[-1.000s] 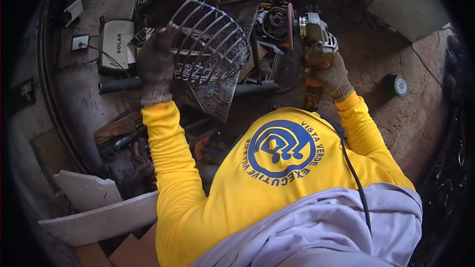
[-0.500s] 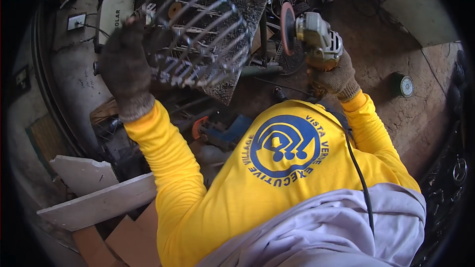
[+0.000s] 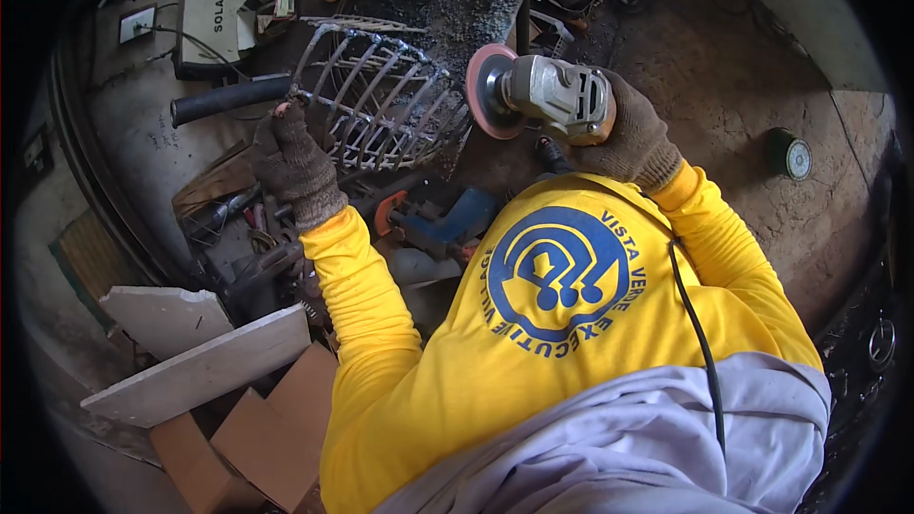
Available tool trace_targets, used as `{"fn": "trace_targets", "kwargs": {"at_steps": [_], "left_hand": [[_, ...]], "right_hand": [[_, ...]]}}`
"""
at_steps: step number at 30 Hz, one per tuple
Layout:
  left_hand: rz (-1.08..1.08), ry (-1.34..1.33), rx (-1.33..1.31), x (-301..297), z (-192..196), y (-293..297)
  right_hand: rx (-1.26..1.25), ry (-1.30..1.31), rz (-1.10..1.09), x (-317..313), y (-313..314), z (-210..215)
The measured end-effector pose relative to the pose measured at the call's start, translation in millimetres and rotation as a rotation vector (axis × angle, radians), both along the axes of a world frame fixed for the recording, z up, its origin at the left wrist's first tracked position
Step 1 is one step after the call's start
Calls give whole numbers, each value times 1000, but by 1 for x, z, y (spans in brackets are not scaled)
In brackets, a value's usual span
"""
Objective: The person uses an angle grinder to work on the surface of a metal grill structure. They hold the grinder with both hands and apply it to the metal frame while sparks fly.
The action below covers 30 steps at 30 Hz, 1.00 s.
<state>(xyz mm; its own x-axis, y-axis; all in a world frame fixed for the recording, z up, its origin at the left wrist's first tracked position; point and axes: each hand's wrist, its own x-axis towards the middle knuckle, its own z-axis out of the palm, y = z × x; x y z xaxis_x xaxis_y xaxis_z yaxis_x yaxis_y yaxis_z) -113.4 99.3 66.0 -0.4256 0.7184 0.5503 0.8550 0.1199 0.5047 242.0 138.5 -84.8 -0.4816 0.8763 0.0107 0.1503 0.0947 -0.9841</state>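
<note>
A brown knitted glove covers my left hand (image 3: 297, 160), which is closed on the near-left end of a welded metal bar basket (image 3: 381, 100). One fingertip pokes out of the glove. The basket is a curved cage of parallel bars, lying tilted over the dark worktable (image 3: 466, 9). Also gloved, my right hand (image 3: 636, 128) is wrapped round the body of an angle grinder (image 3: 562, 100). The grinder's reddish disc (image 3: 490, 90) faces left, close to the basket's right end; I cannot tell whether they touch. My fingers on the far side of the grinder are hidden.
Left of the basket are a dark round tube (image 3: 228, 98) and a pale box-shaped unit (image 3: 217, 19). Tools, including a blue one (image 3: 457, 219), lie below the table. White board pieces (image 3: 200, 376) and cardboard (image 3: 271, 447) are lower left. A can (image 3: 788, 154) stands at right.
My left hand has moved right and down, lowering the basket toward the table. The grinder has come left and down, and its disc is now beside the basket.
</note>
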Motion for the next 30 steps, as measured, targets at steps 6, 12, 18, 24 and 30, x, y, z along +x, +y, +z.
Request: {"fn": "trace_targets", "kwargs": {"at_steps": [6,12,18,24,30], "left_hand": [[37,35,-3,-4,2,-12],[48,139,7,-15,-3,-11],[77,89,-12,-11,-4,-12],[110,-99,18,-4,-2,-13],[165,-39,-48,-8,-1,-15]], "right_hand": [[134,-77,40,-12,-2,6],[205,-139,24,-20,3,24],[171,-197,69,-10,-9,24],[182,-171,47,-16,-6,24],[143,-116,155,-13,-12,21]]}}
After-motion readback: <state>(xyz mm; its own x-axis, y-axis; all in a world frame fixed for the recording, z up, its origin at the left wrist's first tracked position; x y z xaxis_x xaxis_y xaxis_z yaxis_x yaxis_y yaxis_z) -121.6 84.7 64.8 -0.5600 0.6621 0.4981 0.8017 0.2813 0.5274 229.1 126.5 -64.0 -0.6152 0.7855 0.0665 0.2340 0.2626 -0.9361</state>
